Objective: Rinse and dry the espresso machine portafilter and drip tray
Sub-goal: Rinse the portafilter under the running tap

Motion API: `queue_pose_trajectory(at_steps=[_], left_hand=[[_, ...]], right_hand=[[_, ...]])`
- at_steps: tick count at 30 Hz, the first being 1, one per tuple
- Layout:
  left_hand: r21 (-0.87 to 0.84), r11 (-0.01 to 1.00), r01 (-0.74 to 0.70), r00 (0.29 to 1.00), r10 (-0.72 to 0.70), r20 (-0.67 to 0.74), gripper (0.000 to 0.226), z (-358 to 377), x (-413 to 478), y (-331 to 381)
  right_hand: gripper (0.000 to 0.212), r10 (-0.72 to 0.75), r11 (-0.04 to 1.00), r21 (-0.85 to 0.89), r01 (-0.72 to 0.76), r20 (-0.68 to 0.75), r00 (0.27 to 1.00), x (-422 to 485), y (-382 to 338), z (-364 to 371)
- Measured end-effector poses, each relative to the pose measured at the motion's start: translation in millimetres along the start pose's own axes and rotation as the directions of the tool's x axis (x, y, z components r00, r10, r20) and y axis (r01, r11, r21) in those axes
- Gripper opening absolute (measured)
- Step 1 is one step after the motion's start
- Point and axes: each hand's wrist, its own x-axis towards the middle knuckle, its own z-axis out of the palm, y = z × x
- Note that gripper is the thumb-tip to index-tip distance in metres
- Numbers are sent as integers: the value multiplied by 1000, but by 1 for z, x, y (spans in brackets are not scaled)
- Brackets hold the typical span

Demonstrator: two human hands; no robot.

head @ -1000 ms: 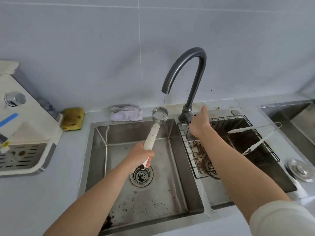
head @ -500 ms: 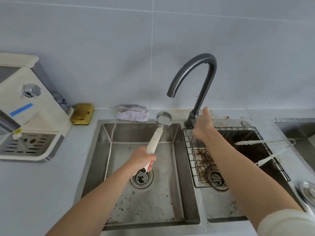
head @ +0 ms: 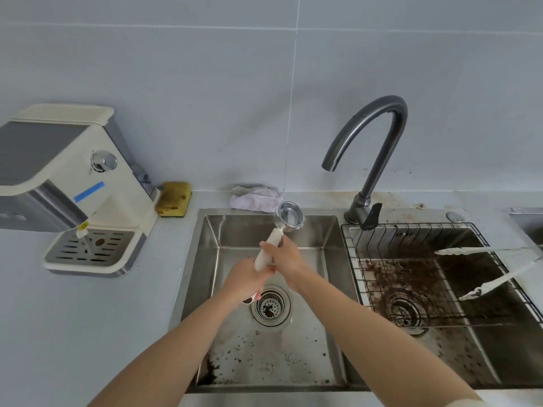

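Note:
The portafilter (head: pixel 289 216) has a steel basket and a cream handle; it is held over the left sink basin (head: pixel 266 333), basket up and away from me. My left hand (head: pixel 245 282) grips the lower end of the handle. My right hand (head: pixel 283 257) holds the handle just above it, fingers wrapped around. The drip tray (head: pixel 91 251) with its slotted grille sits in the base of the cream espresso machine (head: pixel 73 183) on the counter at left. No water runs from the faucet (head: pixel 367 142).
A wire rack (head: pixel 435 274) with white tongs (head: pixel 493 268) lies over the right basin, which is dirty with coffee grounds. A pale cloth (head: pixel 254 196) and a yellow sponge (head: pixel 173 198) lie on the counter behind the left basin. Grounds speckle the left basin floor.
My right hand left the faucet lever and came onto the portafilter handle. The water stream seen a second ago has stopped. The view shifted, bringing the espresso machine fully into sight.

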Motion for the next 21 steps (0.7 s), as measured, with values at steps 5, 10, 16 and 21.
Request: queue_pose_trajectory(at_steps=[5, 10, 16, 21], left_hand=[[216, 976, -14, 995, 36, -95, 24, -21, -7, -10], [267, 963, -34, 990, 69, -126, 18, -39, -14, -14], [218, 976, -23, 992, 50, -118, 46, -60, -15, -13], [366, 930, -30, 973, 110, -201, 47, -62, -16, -9]], right_hand=[[22, -7, 1000, 0, 7, -16, 1000, -5, -5, 29], [16, 9, 993, 116, -17, 63, 998, -7, -12, 43], [19, -28, 900, 426, -93, 268, 963, -14, -28, 52], [24, -47, 782, 600, -169, 326, 944, -18, -38, 56]])
